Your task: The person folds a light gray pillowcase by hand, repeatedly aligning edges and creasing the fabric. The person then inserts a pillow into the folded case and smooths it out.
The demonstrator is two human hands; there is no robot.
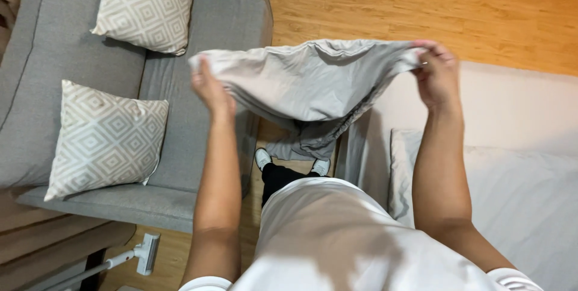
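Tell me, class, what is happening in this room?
A standing person holds a grey cloth stretched between both hands, left hand and right hand gripping its upper edge. The cloth hangs above the wooden floor, between a grey sofa with two patterned cushions and a white bed.

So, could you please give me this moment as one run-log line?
left hand: grips grey cloth | right hand: grips cloth | cloth: spread, hanging between sofa and bed
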